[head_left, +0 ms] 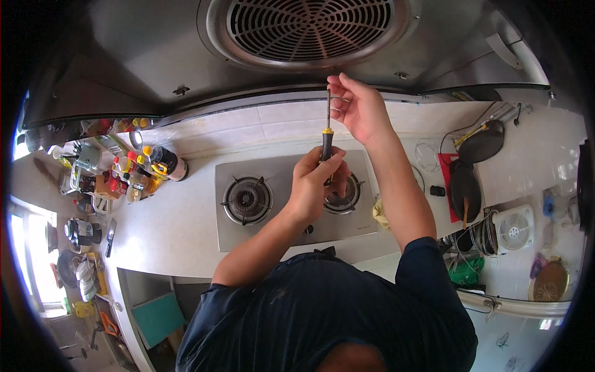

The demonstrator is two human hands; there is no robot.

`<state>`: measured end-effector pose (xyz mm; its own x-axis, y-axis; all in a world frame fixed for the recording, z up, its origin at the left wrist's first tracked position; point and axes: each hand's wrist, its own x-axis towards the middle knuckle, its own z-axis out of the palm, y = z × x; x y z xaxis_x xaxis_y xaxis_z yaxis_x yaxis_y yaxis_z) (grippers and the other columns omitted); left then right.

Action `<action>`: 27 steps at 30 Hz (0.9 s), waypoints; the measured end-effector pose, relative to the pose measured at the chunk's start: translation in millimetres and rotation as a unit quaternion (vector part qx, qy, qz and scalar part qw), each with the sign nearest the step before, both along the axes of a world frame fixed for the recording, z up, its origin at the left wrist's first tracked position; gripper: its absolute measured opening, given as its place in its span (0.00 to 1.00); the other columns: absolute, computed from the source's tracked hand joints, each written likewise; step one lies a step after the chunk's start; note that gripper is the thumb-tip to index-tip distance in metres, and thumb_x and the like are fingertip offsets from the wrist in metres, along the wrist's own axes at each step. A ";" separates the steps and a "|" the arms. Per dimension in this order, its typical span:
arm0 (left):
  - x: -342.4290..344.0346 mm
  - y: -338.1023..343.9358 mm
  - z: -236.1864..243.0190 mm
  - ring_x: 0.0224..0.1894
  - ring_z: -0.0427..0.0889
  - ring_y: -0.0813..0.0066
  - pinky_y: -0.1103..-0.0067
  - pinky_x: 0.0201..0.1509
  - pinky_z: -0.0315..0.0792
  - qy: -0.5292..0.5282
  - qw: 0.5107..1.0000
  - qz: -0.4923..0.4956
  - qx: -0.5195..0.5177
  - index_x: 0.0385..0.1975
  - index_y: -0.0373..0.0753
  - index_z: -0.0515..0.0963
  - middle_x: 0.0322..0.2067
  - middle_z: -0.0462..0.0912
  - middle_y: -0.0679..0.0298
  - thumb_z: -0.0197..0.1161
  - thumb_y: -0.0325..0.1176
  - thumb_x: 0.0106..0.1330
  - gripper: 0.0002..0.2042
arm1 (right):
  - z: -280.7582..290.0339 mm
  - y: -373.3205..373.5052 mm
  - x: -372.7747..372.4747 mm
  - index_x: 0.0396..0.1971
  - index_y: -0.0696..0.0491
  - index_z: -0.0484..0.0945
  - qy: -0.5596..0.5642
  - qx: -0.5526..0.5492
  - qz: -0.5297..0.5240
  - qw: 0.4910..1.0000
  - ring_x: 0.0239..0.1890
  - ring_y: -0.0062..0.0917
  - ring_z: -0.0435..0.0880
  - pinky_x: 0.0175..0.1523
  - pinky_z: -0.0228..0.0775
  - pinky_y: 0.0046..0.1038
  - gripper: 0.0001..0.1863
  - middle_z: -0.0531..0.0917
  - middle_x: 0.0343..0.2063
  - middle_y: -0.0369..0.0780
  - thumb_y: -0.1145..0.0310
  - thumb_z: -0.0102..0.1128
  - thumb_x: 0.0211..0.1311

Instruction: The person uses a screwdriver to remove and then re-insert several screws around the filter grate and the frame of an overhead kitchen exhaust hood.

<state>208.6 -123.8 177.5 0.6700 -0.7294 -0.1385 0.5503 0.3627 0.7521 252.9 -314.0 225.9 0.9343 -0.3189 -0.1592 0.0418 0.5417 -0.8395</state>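
Note:
My left hand [316,180] grips the black and yellow handle of a screwdriver [327,141], whose shaft points up toward the stainless range hood [446,56]. My right hand [356,108] is raised just beside the upper shaft, below the hood's round grille [310,22], its fingers curled in toward the shaft near the tip. A small thin piece seems to be among these fingers, too small to make out. Underneath both arms lies a steel two-burner gas hob [248,229]; my left hand is over its right burner.
Bottles [167,164] and jars crowd the counter's left end, with a knife [110,239] nearer me. At the right are dark pans [465,192] on a red board, a cable, a yellow cloth [380,212] and a white fan-like unit [514,229]. An open cabinet [149,279] is below left.

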 end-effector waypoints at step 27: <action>-2.6 60.6 -29.5 0.26 0.79 0.73 0.75 0.30 0.72 -0.033 0.997 0.030 0.059 0.48 0.35 0.77 0.31 0.83 0.60 0.60 0.30 0.74 0.08 | 1.9 17.3 16.4 0.38 0.53 0.86 -0.013 0.052 -0.090 0.995 0.26 0.15 0.79 0.31 0.70 0.22 0.06 0.87 0.32 0.33 0.66 0.69 0.67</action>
